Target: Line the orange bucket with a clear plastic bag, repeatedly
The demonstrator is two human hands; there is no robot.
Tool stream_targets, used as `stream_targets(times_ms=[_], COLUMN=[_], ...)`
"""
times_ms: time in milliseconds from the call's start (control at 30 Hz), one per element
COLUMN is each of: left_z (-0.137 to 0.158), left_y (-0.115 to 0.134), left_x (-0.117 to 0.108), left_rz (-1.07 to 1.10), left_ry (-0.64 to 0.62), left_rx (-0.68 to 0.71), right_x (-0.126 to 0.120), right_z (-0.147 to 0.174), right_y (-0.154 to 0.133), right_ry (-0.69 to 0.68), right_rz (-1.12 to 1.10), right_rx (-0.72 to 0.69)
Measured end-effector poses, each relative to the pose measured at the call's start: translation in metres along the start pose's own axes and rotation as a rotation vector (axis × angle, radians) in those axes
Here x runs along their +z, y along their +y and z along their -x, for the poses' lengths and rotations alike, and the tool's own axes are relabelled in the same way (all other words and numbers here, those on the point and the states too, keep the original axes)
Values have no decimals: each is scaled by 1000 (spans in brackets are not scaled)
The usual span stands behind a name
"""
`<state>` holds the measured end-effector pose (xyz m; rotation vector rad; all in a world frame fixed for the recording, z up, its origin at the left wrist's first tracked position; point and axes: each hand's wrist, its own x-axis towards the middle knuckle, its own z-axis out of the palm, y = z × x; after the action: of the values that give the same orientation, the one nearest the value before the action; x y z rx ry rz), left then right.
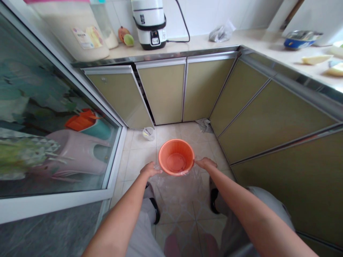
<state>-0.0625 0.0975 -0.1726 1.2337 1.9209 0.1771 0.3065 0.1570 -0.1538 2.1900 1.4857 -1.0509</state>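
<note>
While the orange basin (175, 159) sits on the tiled floor (139, 157), its round mouth facing upward, clear plastic film (187, 182) stretches crosswise along its near side from left hand (150, 169) to right hand (207, 164), each grip pinching an edge; cabinets (162, 92) stand beyond.

Dressed in loose trousers (268, 203) of plain grey, wide over the knee and slightly shaded along the folds, with cloth looking soft and matte. Bare in both forearms (123, 217), slender toward the wrist and wider toward the elbow. Bare also in hands (149, 169) and fingers (158, 171). Shod in dark footwear (213, 200), partly black, partly greyish, with exact kind too hard to distinguish.
</note>
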Motion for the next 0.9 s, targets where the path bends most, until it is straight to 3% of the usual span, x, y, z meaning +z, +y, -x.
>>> stream_targets(times_ms=[133,267,400,500,567,633,700,767,833,900], left_z=[14,43,88,120,132,137,145,164,200,244], left_y=[2,13,24,41,66,109,169,236,293,325], left_x=[9,-2,-40,-82,-114,-149,-186,-225,-262,-290], left_rz=[-190,-210,-166,116,400,687,885,992,1044,995], left_ry=[-139,-346,-655,-838,-732,-479,-198,86,357,621], left_rx=[-33,43,113,169,232,310,363,456,656,940], right_x=[5,-17,-58,-91,-119,-157,-203,-252,-293,-316], right_z=[-3,18,67,108,131,153,178,212,256,301], right_y=[4,16,47,62,56,35,2,-35,-64,-78], right_ry=[-121,-183,-482,-605,-564,-434,-255,-58,144,442], right_rz=[-181,-249,-355,-546,-720,-908,-1097,-1237,-1278,-1271], right_rx=[-31,-135,-379,-490,-495,-478,-521,-665,-858,-1054])
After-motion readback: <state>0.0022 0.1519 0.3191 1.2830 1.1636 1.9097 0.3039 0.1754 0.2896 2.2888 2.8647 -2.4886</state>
